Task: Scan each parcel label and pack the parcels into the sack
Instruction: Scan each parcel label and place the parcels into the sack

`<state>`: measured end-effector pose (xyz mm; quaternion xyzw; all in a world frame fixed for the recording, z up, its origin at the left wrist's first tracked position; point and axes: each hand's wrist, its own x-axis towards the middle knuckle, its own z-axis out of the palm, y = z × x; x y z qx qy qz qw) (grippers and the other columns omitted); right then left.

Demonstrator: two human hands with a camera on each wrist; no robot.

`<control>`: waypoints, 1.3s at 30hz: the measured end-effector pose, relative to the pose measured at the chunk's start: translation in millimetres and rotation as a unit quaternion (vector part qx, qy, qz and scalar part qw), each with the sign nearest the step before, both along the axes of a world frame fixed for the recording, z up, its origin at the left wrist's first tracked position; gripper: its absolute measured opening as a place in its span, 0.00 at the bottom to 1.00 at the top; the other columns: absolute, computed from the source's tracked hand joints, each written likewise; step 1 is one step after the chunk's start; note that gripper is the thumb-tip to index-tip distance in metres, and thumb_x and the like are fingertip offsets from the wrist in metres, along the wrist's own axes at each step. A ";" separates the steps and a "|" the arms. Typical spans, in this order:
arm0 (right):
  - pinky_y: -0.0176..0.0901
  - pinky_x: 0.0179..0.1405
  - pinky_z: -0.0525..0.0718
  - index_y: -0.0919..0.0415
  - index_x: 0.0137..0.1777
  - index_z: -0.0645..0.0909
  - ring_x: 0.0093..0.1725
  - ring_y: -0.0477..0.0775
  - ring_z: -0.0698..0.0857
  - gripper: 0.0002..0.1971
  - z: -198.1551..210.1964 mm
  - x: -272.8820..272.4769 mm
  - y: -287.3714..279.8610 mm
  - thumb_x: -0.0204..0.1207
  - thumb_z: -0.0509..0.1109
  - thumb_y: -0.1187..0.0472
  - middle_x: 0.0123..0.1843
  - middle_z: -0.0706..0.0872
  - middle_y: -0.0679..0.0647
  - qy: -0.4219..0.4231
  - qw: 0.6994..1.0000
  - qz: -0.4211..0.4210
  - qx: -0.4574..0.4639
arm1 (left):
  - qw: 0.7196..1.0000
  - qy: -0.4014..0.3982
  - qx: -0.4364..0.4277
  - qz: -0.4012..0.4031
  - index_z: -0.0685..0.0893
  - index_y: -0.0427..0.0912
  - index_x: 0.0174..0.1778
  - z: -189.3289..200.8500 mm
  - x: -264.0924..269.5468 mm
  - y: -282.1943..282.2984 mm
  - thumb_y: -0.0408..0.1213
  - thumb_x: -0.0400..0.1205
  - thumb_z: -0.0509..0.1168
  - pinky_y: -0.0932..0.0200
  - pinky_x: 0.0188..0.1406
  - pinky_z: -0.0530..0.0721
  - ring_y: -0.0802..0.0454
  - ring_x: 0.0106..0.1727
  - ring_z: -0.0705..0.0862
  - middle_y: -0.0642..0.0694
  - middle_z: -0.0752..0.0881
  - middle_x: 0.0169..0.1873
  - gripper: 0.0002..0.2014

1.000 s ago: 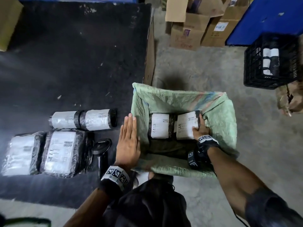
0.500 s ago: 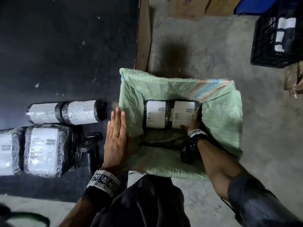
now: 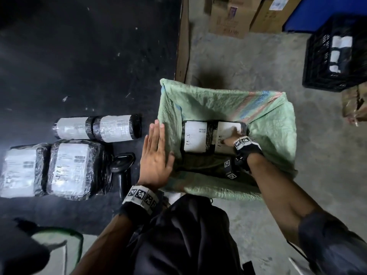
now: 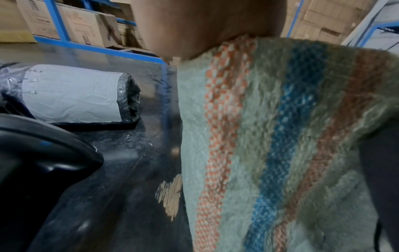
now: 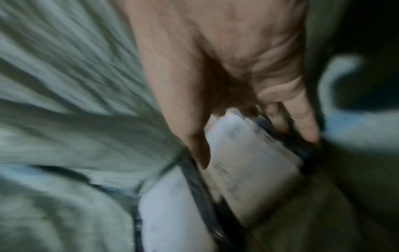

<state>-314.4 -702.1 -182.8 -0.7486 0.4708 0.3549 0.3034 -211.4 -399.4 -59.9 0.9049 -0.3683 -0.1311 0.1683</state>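
An open green woven sack stands on the floor, its striped side filling the left wrist view. Two black-wrapped parcels with white labels lie side by side in it: a left parcel and a right parcel. My right hand reaches into the sack and grips the right parcel, thumb on one side and fingers on the other. My left hand presses flat and open against the sack's left wall. Two round parcels and two flat parcels lie on the black mat. A black scanner lies beside my left hand.
Cardboard boxes stand at the back. A black crate with white rolls sits on the concrete floor at the right. A cardboard panel edges the mat. The nearest round parcel and the scanner show in the left wrist view.
My right hand has slid up from the lower right corner of the right parcel onto its label. My left hand stays flat on the sack's left wall.
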 end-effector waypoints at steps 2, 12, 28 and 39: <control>0.48 0.76 0.72 0.62 0.82 0.68 0.79 0.64 0.73 0.36 39.6 20.9 10.6 0.80 0.63 0.41 0.82 0.71 0.62 -0.034 0.998 0.043 0.018 | 1.000 -0.014 0.000 -0.001 0.48 0.37 0.93 5.2 2.4 1.8 0.44 0.85 0.56 0.43 0.93 0.52 0.43 0.94 0.47 0.40 0.48 0.93 0.41; 0.50 0.54 0.80 0.57 0.61 0.86 0.64 0.67 0.85 0.17 217.3 52.7 133.9 0.88 0.56 0.56 0.65 0.88 0.61 -0.269 0.949 0.132 -0.097 | 0.987 0.001 -0.140 0.080 0.83 0.29 0.74 61.3 35.2 39.8 0.45 0.89 0.53 0.41 0.69 0.85 0.32 0.66 0.85 0.32 0.88 0.65 0.27; 0.47 0.64 0.81 0.47 0.72 0.80 0.67 0.53 0.85 0.20 214.0 88.0 379.4 0.85 0.58 0.45 0.66 0.89 0.45 -0.276 0.941 0.165 -0.110 | 0.941 0.056 -0.175 0.284 0.88 0.32 0.66 51.7 164.7 320.4 0.43 0.89 0.56 0.41 0.66 0.81 0.29 0.66 0.84 0.28 0.89 0.63 0.21; 0.55 0.77 0.70 0.50 0.89 0.43 0.78 0.68 0.75 0.40 149.3 98.7 444.7 0.84 0.56 0.36 0.81 0.73 0.62 -0.164 0.985 -0.035 -0.027 | 0.937 0.096 -0.103 0.318 0.72 0.38 0.86 5.7 179.5 440.1 0.56 0.75 0.60 0.33 0.77 0.72 0.26 0.75 0.74 0.25 0.78 0.72 0.42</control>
